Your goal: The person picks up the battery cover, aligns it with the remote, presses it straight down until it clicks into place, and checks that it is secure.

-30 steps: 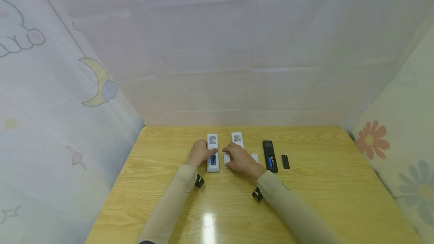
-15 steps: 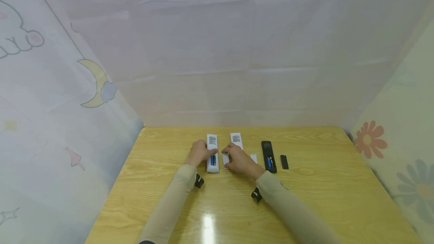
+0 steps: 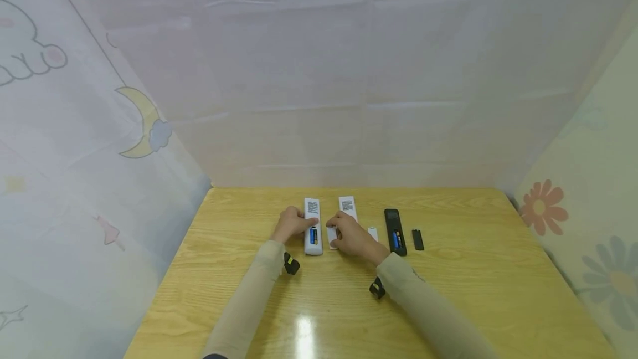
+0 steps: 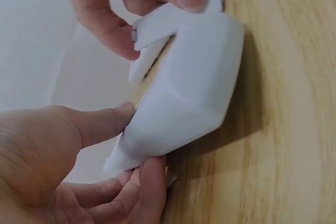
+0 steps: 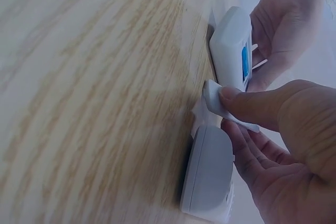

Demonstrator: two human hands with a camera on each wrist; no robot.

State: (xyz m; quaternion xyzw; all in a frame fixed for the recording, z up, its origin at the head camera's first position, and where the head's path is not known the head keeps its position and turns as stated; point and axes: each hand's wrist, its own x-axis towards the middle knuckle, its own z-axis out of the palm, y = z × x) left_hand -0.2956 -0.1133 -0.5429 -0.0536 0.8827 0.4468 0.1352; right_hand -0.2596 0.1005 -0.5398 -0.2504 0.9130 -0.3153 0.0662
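Observation:
My left hand [image 3: 291, 224] grips a white remote control [image 3: 312, 208] that lies back side up, thumb on one side and fingers on the other in the left wrist view. Blue batteries [image 3: 313, 236] show in its uncovered compartment. Just to the right, my right hand [image 3: 353, 237] pinches a small white battery cover [image 5: 216, 98] between thumb and fingers. In the right wrist view the cover is held tilted, between that remote and a second white remote control [image 5: 210, 169]. My right hand hides the lower part of this second remote in the head view.
Right of my right hand lies another white battery cover [image 3: 372, 233], partly hidden. Beyond it are a black remote control [image 3: 392, 219] with batteries showing and a black battery cover [image 3: 417, 240]. The wooden table [image 3: 239, 209] meets a cloth-covered wall [image 3: 319, 126] at the back.
My left wrist has turned slightly and shifted a little left, with the hand still on the white remote control. My right hand keeps the cover in nearly the same place.

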